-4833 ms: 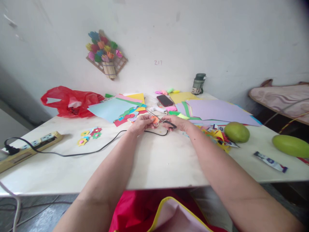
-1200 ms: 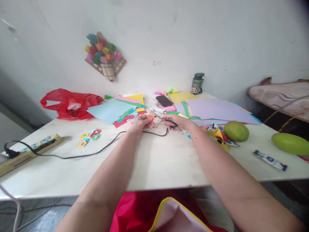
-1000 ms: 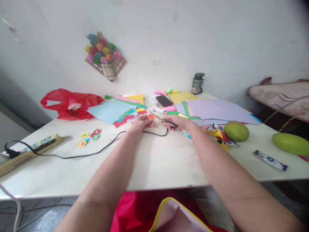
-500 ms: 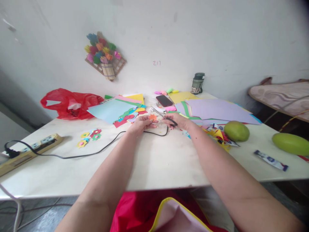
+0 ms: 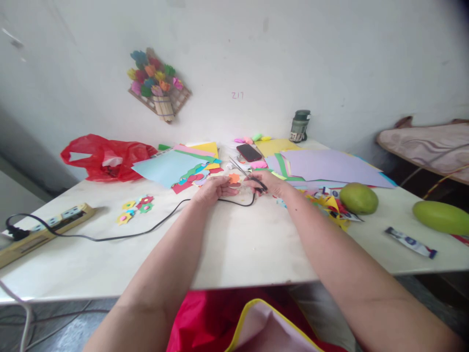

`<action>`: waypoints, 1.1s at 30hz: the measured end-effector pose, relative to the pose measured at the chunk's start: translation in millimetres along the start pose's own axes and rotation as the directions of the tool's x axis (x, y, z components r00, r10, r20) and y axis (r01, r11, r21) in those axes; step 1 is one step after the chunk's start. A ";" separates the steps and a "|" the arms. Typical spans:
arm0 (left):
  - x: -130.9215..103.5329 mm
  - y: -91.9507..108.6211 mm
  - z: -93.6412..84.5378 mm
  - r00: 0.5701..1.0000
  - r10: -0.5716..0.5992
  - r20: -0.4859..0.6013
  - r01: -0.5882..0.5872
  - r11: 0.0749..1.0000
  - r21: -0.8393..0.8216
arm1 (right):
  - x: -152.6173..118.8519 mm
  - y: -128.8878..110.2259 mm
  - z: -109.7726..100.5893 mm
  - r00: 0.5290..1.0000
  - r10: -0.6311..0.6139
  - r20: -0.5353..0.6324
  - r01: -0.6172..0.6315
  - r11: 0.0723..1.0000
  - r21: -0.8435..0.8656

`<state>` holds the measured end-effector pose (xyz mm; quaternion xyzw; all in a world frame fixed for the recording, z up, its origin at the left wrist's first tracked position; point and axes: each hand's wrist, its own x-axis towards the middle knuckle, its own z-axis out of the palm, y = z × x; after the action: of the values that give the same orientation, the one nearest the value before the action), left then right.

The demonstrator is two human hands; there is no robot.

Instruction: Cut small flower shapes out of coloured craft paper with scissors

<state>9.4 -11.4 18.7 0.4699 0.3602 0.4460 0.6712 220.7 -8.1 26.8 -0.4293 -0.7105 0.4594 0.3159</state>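
My left hand (image 5: 219,189) is closed with its fingertips on a small orange paper flower (image 5: 234,178), held just above the table. Close by on the right, my right hand (image 5: 266,181) is wrapped round the dark handles of a pair of scissors (image 5: 240,166), whose blades point up and to the left, away from the flower. Small paper scraps lie under and around both hands. Off to the left on the table is a group of finished-looking paper flowers (image 5: 145,208) in yellow, red, green and blue.
A black cord (image 5: 146,234) runs from the power strip (image 5: 51,227) to near my hands. Coloured paper sheets (image 5: 326,165) lie on both sides. A phone (image 5: 249,152), a red plastic bag (image 5: 91,156), a green fruit (image 5: 359,198) and a glue tube (image 5: 411,242) surround the work spot.
The fingers of my left hand have shifted and the orange flower has moved slightly to the right. The scissors have tilted a little in my right hand.
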 end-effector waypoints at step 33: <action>6.6 -9.1 -5.5 0.951 0.308 -0.031 -0.299 0.939 0.168 | 4.5 -1.3 5.1 0.986 -0.020 -0.165 0.067 0.955 0.288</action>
<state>9.0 -5.0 7.9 0.5596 0.3371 0.5267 0.5439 214.0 -6.3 26.3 -0.3976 -0.6165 0.5163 0.4419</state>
